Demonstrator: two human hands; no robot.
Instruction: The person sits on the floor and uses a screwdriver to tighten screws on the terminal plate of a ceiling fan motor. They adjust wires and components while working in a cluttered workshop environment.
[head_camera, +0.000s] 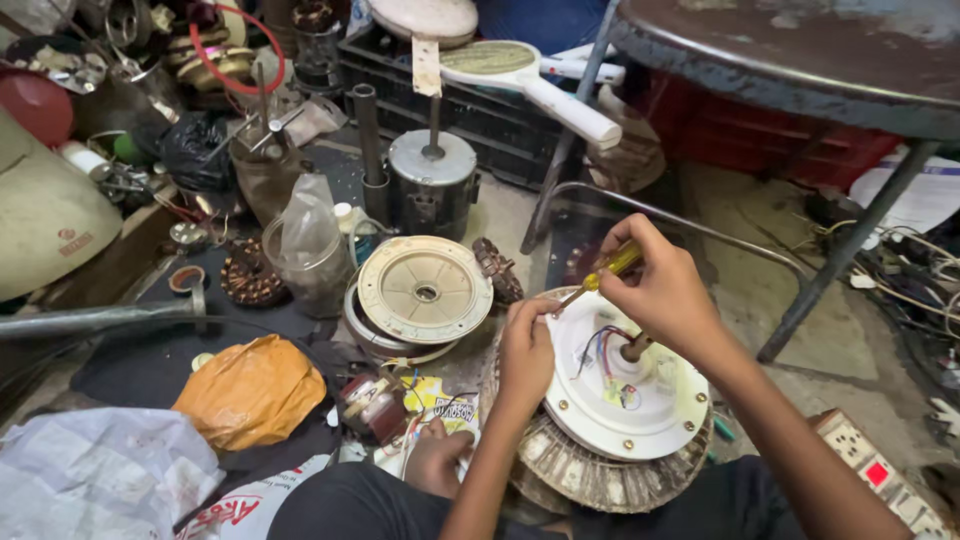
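A white round ceiling-fan motor (620, 400) rests on my lap, with a ribbed metal rim beneath it and coloured wires around its centre shaft. My right hand (660, 285) is closed around a screwdriver (600, 280) with a yellow handle, its tip angled down at the motor's left edge. My left hand (527, 345) grips that same left edge of the motor, fingers curled over it right beside the screwdriver tip.
A cream round fan cover (425, 290) lies on the floor to the left, by a copper winding (250, 280) and a plastic bag (305, 240). An orange bag (250, 390) sits lower left. A metal stool (800, 60) stands at right, a power strip (875, 470) below it.
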